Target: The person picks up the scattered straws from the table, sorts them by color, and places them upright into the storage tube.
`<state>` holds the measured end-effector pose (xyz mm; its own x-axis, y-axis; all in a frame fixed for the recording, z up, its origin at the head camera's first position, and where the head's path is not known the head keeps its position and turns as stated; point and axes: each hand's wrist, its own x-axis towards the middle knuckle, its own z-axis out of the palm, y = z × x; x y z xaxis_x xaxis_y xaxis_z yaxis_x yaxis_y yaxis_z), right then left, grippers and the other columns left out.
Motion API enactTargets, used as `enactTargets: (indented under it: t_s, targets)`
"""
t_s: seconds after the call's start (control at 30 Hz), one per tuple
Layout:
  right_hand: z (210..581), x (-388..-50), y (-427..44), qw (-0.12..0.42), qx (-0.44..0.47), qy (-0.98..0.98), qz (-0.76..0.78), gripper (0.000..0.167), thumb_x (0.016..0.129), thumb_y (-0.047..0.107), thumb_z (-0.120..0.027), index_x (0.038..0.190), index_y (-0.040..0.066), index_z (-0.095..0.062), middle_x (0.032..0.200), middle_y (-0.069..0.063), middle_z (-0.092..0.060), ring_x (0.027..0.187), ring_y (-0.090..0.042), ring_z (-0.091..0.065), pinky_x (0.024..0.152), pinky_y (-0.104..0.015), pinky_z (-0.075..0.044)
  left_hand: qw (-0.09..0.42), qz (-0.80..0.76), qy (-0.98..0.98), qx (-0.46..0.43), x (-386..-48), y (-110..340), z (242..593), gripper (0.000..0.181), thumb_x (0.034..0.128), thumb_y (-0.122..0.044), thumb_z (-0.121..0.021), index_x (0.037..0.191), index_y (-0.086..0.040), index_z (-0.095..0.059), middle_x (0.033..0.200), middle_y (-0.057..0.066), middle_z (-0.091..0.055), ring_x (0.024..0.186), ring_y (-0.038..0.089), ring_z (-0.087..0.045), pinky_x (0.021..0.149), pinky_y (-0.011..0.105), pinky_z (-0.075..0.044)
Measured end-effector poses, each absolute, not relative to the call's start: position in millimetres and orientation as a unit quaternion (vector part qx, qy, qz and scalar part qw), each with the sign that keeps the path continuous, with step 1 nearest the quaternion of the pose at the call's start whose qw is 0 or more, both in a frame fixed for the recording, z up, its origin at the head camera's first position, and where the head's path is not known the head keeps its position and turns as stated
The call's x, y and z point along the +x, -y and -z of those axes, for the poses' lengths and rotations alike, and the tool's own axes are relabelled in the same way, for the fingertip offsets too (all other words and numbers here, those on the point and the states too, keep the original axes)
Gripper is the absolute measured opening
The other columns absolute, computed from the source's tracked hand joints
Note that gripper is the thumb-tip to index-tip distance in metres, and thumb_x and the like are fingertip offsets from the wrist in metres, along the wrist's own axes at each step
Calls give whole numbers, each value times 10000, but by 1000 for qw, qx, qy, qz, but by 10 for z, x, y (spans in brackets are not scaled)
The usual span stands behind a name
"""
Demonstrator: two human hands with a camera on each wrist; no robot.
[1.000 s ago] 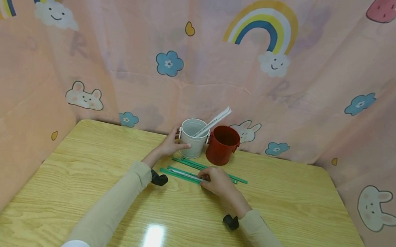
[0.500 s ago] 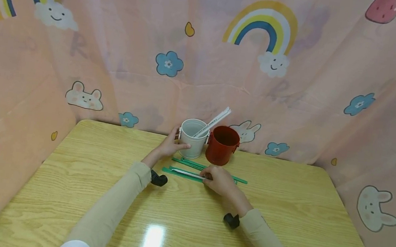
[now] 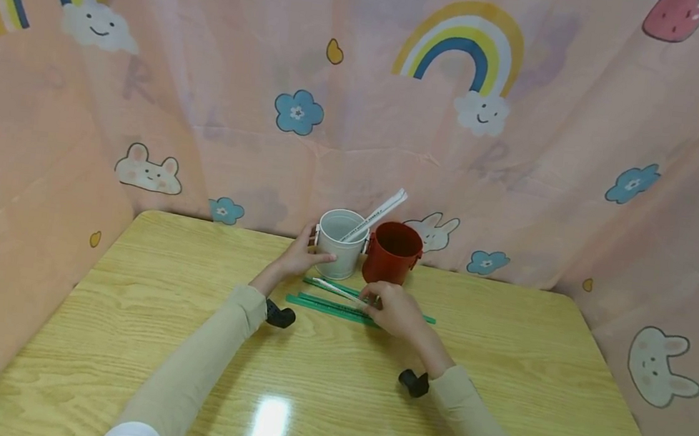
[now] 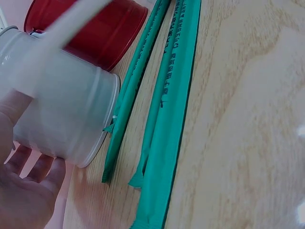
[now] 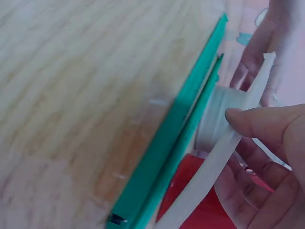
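Over the bench point(image 3: 332, 374), the right hand point(image 3: 399, 311) pinches a white straw point(image 5: 208, 167), best squeezed softly, while the left hand point(image 3: 296, 259) grips the white pail point(image 3: 346, 262).

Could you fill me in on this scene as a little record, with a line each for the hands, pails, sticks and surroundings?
left hand: holds the white pail by its side
right hand: pinches a white stick, raised above the table
white pail: upright, a white-wrapped stick leaning out
red pail: upright, close beside the white one; nothing pokes out
green-wrapped sticks: several, lying before the pails
backdrop: pink cloth with rainbows, flowers
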<state>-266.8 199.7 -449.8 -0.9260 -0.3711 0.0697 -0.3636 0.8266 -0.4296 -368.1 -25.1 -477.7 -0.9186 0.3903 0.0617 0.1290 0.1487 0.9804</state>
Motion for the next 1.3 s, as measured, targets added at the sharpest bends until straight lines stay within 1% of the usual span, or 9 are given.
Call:
enactTargets:
  t_s: [0.13,0.27,0.43,0.5,0.77,0.97,1.17,1.3]
  targets:
    - [4443,-2646,-2013,0,-184,-954,235,136,841,83,-720,969,126,-703,834,7,-638,764,-155,-556,691,-273,-478,108,-630,-749,175,-3671,252,4776,816,887,-58,-672,1508,-70,-142,1504,220,-257,1394,404,-305,1121,509,-345]
    - [4381,-2628,-2024,-9,-185,-952,245,158,858,87,-703,1014,106,-692,874,-13,-653,788,-163,-575,707,-286,-501,109,-631,-749,173,-3663,253,4758,825,889,-59,-669,1515,-84,-132,1506,211,-258,1391,400,-310,1109,509,-362]
    - [4309,-2601,-2026,-40,-177,-948,262,185,855,78,-692,1039,86,-677,910,-37,-664,792,-160,-593,707,-315,-537,101,-636,-743,182,-3678,256,4750,813,893,-25,-651,1518,-86,-134,1493,222,-271,1373,413,-326,1102,525,-364]
    - [4287,-2586,-2023,-52,-165,-947,272,185,855,84,-689,1038,94,-669,920,-38,-665,796,-161,-596,711,-317,-546,102,-636,-742,185,-3678,260,4754,823,892,-20,-651,1522,-92,-127,1496,220,-267,1372,415,-328,1102,533,-360]
    - [4221,-2548,-2001,-124,-168,-927,312,158,877,84,-670,1035,76,-656,943,-74,-682,778,-195,-604,718,-357,-559,105,-629,-749,182,-3652,259,4755,836,890,-55,-667,1523,-102,-123,1503,209,-262,1387,406,-318,1109,533,-352]
    - [4131,-2545,-1960,-145,-168,-915,336,169,888,93,-670,1056,72,-656,977,-89,-697,802,-209,-666,748,-376,-594,108,-621,-756,176,-3637,264,4751,833,892,-74,-670,1521,-91,-124,1518,215,-245,1407,413,-283,1124,532,-331]
    - [4006,-2577,-1923,-178,-183,-894,369,163,876,67,-674,1035,41,-650,941,-125,-696,773,-230,-676,727,-392,-598,103,-619,-758,177,-3653,265,4762,837,892,-73,-670,1522,-94,-120,1516,209,-253,1401,408,-295,1125,522,-335]
    - [3902,-2615,-1892,-205,-184,-885,376,149,870,88,-685,1010,44,-655,916,-116,-698,776,-215,-669,712,-375,-598,103,-621,-756,179,-3656,263,4765,815,893,-72,-668,1514,-83,-140,1507,209,-264,1392,406,-308,1125,517,-337]
